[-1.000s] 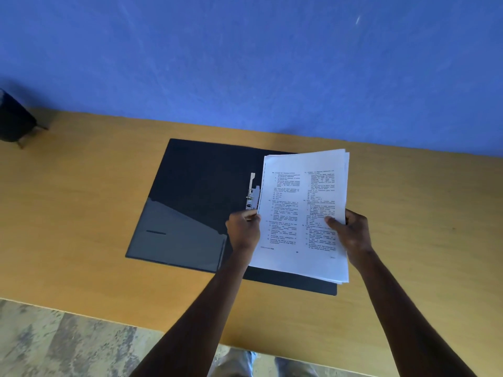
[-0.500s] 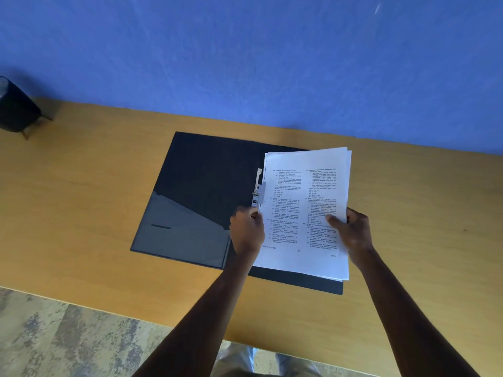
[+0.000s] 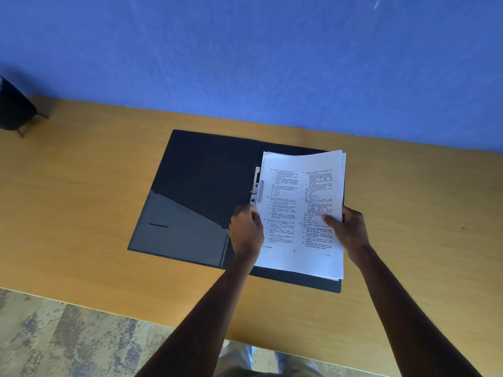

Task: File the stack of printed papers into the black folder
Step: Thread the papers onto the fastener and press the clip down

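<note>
The black folder [image 3: 201, 180] lies open on the wooden table [image 3: 81, 186], with a clear pocket on its left flap. A metal clip [image 3: 255, 187] stands at the spine. The stack of printed papers [image 3: 302, 208] rests over the folder's right half, its left edge against the clip. My left hand [image 3: 246, 231] grips the stack's left edge just below the clip. My right hand [image 3: 347, 229] holds the right edge, thumb on top of the page. The folder's right flap is mostly hidden under the papers.
A blue wall [image 3: 245, 63] rises directly behind the table. A dark object [image 3: 13, 110] on small legs sits at the far left edge. The table's near edge runs above a patterned floor [image 3: 68, 336].
The stack has settled lower and flatter onto the folder's right half, its left edge now closer to the clip. Both hands keep their hold on it.
</note>
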The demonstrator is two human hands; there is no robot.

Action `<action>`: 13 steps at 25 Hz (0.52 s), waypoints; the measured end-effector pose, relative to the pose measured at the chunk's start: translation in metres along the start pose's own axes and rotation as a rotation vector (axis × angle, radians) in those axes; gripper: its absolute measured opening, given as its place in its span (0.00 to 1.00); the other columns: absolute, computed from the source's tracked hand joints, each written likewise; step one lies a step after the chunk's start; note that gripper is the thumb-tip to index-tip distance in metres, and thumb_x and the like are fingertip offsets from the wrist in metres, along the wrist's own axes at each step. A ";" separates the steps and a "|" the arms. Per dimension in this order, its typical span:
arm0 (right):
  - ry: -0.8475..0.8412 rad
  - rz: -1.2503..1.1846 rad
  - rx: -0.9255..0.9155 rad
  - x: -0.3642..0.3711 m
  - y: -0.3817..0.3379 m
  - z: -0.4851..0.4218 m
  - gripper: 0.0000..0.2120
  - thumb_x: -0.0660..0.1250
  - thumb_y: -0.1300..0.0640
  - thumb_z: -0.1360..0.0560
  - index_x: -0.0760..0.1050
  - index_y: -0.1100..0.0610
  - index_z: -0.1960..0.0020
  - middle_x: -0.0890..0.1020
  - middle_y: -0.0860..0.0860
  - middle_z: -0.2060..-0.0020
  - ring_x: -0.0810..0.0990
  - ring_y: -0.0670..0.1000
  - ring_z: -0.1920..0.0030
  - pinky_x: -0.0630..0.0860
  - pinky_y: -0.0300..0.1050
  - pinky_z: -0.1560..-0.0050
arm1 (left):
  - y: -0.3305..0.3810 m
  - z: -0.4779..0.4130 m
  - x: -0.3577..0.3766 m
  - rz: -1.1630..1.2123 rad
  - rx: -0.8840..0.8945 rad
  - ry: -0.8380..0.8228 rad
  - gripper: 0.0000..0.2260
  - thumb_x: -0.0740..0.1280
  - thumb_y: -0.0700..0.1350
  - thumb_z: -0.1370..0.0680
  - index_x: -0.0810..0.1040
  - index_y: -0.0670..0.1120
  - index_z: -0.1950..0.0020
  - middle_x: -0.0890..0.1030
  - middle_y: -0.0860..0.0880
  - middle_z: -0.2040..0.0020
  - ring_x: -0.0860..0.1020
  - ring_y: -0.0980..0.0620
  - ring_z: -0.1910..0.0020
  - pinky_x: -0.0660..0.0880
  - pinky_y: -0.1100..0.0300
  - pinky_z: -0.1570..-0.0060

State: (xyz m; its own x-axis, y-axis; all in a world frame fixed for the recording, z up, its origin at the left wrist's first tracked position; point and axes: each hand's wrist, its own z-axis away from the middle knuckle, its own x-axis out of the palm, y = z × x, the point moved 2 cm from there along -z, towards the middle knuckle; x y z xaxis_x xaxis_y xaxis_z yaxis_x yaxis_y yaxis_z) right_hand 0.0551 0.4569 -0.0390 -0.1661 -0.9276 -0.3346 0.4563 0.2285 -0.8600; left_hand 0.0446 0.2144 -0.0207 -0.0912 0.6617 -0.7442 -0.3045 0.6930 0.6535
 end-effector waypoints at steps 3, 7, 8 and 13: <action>0.006 0.076 0.021 -0.004 -0.007 0.001 0.09 0.72 0.61 0.25 0.83 0.57 0.45 0.87 0.53 0.52 0.85 0.45 0.59 0.76 0.34 0.66 | 0.000 0.001 0.001 -0.016 0.019 -0.005 0.06 0.65 0.37 0.22 0.81 0.41 0.56 0.82 0.45 0.56 0.80 0.48 0.61 0.80 0.52 0.62; 0.314 0.459 -0.146 -0.018 -0.025 0.002 0.12 0.70 0.56 0.23 0.80 0.65 0.46 0.85 0.61 0.51 0.83 0.61 0.53 0.75 0.43 0.56 | -0.001 -0.001 0.000 -0.013 0.036 -0.013 0.06 0.65 0.36 0.22 0.81 0.40 0.56 0.82 0.45 0.57 0.80 0.49 0.61 0.80 0.53 0.62; 0.369 0.523 -0.231 -0.016 -0.030 0.003 0.14 0.68 0.57 0.22 0.78 0.67 0.44 0.83 0.63 0.49 0.83 0.64 0.50 0.76 0.48 0.54 | -0.001 -0.001 -0.001 -0.011 0.037 -0.013 0.06 0.65 0.36 0.22 0.81 0.40 0.56 0.82 0.45 0.57 0.80 0.49 0.61 0.80 0.54 0.62; 0.159 0.653 -0.456 0.037 -0.042 0.003 0.23 0.63 0.55 0.19 0.69 0.69 0.29 0.73 0.65 0.30 0.70 0.63 0.28 0.69 0.57 0.29 | -0.002 -0.001 0.000 -0.006 0.059 -0.017 0.07 0.64 0.35 0.23 0.80 0.40 0.58 0.81 0.45 0.58 0.79 0.49 0.62 0.78 0.54 0.64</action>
State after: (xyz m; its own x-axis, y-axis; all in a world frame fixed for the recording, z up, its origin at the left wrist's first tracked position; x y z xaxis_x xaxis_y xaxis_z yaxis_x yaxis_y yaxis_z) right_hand 0.0326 0.4120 -0.0136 -0.1272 -0.5199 -0.8447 0.1083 0.8392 -0.5329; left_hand 0.0441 0.2129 -0.0223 -0.0731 0.6622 -0.7458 -0.2486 0.7121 0.6566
